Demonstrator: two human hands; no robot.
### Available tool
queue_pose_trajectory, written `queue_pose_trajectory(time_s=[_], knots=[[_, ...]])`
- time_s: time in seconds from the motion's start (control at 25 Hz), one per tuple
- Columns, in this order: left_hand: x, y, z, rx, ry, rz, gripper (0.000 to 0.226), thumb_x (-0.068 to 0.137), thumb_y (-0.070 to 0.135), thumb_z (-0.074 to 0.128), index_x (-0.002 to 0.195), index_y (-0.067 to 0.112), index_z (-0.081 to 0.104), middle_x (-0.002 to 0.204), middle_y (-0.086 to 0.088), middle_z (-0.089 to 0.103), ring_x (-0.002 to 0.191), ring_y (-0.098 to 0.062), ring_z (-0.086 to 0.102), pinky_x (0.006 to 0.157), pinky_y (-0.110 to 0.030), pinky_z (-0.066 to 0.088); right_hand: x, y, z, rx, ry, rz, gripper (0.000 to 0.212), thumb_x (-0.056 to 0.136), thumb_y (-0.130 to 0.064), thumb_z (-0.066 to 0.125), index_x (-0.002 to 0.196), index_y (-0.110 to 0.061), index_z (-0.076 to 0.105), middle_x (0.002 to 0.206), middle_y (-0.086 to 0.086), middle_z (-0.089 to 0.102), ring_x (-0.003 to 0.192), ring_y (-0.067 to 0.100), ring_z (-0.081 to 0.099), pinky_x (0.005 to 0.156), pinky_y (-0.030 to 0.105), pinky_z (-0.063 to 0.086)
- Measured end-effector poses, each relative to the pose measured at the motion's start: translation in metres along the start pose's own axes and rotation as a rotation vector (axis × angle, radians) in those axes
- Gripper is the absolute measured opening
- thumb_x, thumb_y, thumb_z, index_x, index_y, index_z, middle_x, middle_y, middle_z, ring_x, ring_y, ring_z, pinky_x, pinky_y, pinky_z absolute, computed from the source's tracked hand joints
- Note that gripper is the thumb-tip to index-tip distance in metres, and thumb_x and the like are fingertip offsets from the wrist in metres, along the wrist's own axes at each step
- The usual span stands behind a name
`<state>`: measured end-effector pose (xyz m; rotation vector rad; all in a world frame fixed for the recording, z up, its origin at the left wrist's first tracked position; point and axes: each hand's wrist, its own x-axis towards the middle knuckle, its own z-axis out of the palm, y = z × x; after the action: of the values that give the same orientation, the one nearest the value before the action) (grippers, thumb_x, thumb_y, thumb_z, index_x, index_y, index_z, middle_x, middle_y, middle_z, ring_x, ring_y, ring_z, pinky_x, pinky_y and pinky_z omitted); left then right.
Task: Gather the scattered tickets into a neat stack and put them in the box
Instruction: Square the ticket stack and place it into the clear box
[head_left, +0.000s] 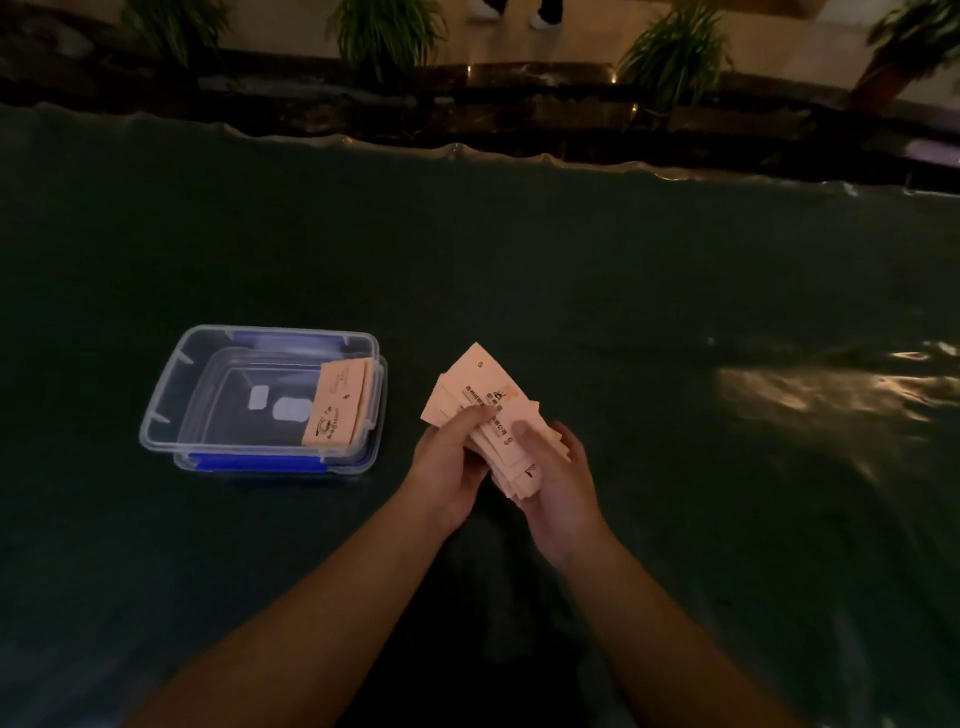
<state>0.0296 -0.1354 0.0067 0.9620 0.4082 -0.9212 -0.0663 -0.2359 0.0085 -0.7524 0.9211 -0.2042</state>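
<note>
Both hands hold a loose, fanned bunch of pale pink tickets above the dark table, right of the box. My left hand grips the bunch from the left with its thumb on top. My right hand cups it from below and the right, thumb pressed on the top ticket. The clear plastic box stands open to the left, resting on its blue-clipped lid. A small stack of tickets leans against its right inner wall.
The table is covered with a dark green glossy sheet with wrinkles and a light glare at the right. Beyond its far edge runs a dark ledge with potted plants. A person's shoes show at the top.
</note>
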Motion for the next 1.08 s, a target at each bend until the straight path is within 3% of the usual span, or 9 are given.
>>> queue_pose_trajectory(time_s=[0.12,0.28,0.4,0.52,0.64,0.76,0.88,1.08], knots=[[0.009,0.004,-0.006,0.045,0.035,-0.036,0.056,0.078,0.012,0.084,0.131,0.014,0.066,0.118,-0.015,0.079,0.104,-0.029,0.078,0.09,-0.05,0.061,0.017,-0.015,-0.007,-0.111,0.018,-0.019,0.063,0.079,-0.014,0.092,0.131,-0.025,0.058,0.116,0.009,0.083,0.1,0.025,0.082,0.087,0.05,0.067],[0.028,0.016,-0.013,0.115,0.128,-0.165,0.046,0.073,0.023,0.088,0.116,0.02,0.074,0.104,-0.011,0.083,0.107,-0.029,0.075,0.085,-0.045,0.06,0.046,-0.042,-0.007,-0.384,0.008,-0.033,0.059,0.074,-0.019,0.095,0.124,-0.025,0.065,0.103,0.002,0.085,0.089,0.019,0.083,0.075,0.039,0.068],[0.047,0.025,-0.015,0.213,0.217,-0.199,0.042,0.075,0.026,0.088,0.114,0.022,0.074,0.093,-0.007,0.084,0.106,-0.028,0.071,0.079,-0.042,0.058,0.073,-0.056,0.0,-0.521,0.007,-0.032,0.064,0.073,-0.018,0.095,0.127,-0.024,0.062,0.114,0.004,0.079,0.097,0.023,0.08,0.077,0.041,0.068],[0.065,0.029,-0.014,0.382,0.319,-0.226,0.044,0.077,0.035,0.087,0.112,0.017,0.067,0.109,-0.008,0.073,0.106,-0.025,0.064,0.084,-0.041,0.056,0.097,-0.053,0.005,-0.63,0.017,-0.014,0.066,0.074,-0.021,0.095,0.129,-0.024,0.058,0.12,0.006,0.074,0.101,0.022,0.075,0.075,0.039,0.065],[0.076,0.029,-0.014,0.543,0.403,-0.208,0.055,0.074,0.045,0.089,0.112,0.022,0.057,0.109,-0.004,0.061,0.1,-0.021,0.06,0.089,-0.04,0.054,0.112,-0.047,0.004,-0.744,0.068,-0.008,0.07,0.078,-0.032,0.092,0.136,-0.023,0.055,0.122,0.004,0.07,0.101,0.019,0.071,0.068,0.031,0.056],[0.083,0.028,-0.01,0.587,0.396,-0.189,0.057,0.075,0.042,0.088,0.12,0.02,0.059,0.108,-0.004,0.066,0.098,-0.019,0.063,0.094,-0.04,0.055,0.12,-0.041,-0.001,-0.738,0.099,0.028,0.07,0.079,-0.037,0.09,0.138,-0.027,0.055,0.119,0.001,0.07,0.099,0.018,0.072,0.066,0.031,0.057],[0.085,0.027,-0.005,0.646,0.399,-0.161,0.055,0.08,0.044,0.082,0.124,0.018,0.063,0.11,-0.003,0.069,0.099,-0.017,0.065,0.083,-0.036,0.054,0.121,-0.035,-0.004,-0.717,0.119,0.067,0.068,0.076,-0.04,0.091,0.134,-0.029,0.058,0.113,0.0,0.074,0.097,0.019,0.075,0.072,0.036,0.063],[0.08,0.03,-0.001,0.574,0.29,-0.231,0.047,0.077,0.04,0.079,0.118,0.021,0.067,0.111,-0.005,0.074,0.105,-0.021,0.066,0.096,-0.042,0.049,0.116,-0.037,-0.011,-0.638,0.084,0.153,0.066,0.076,-0.041,0.091,0.133,-0.026,0.062,0.11,0.002,0.079,0.098,0.021,0.076,0.068,0.034,0.061]])
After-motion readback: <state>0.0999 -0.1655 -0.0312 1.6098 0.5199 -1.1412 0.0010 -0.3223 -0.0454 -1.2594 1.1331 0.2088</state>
